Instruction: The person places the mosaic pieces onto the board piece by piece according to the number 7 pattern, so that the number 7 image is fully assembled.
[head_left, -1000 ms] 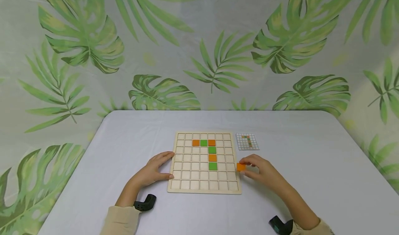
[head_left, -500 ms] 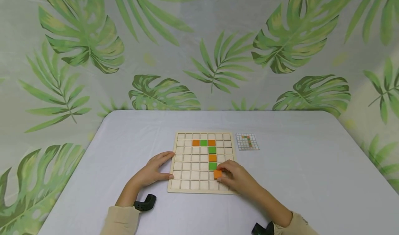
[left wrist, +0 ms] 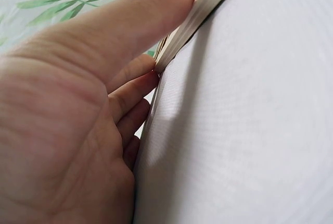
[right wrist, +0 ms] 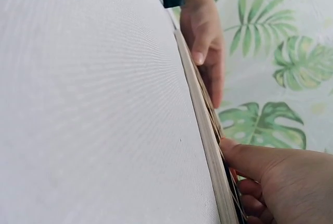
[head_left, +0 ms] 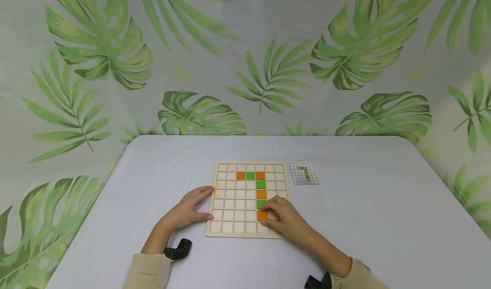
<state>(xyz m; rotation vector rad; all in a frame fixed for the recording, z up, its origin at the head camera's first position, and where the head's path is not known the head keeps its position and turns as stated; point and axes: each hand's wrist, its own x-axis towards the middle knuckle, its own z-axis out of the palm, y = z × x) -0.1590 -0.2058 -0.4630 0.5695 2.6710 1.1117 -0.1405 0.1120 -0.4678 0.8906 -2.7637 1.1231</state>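
A wooden grid board lies on the table, with orange and green square tiles in some cells. My right hand pinches an orange tile between thumb and fingers, over the cell just below a green tile. In the right wrist view the thumb is right at the board's surface, and the tile is mostly hidden. My left hand rests along the board's left edge, thumb and fingertips touching it, fingers fairly straight. The left wrist view shows the thumb on the board's side.
A small printed card with a coloured grid pattern lies right of the board. The table has a white covering, and a leaf-patterned cloth hangs behind it. Black wrist devices sit at both cuffs.
My right hand has carried the orange tile leftward from beside the board's right edge to the cell below the lowest green tile. The left hand has stayed at the board's edge.
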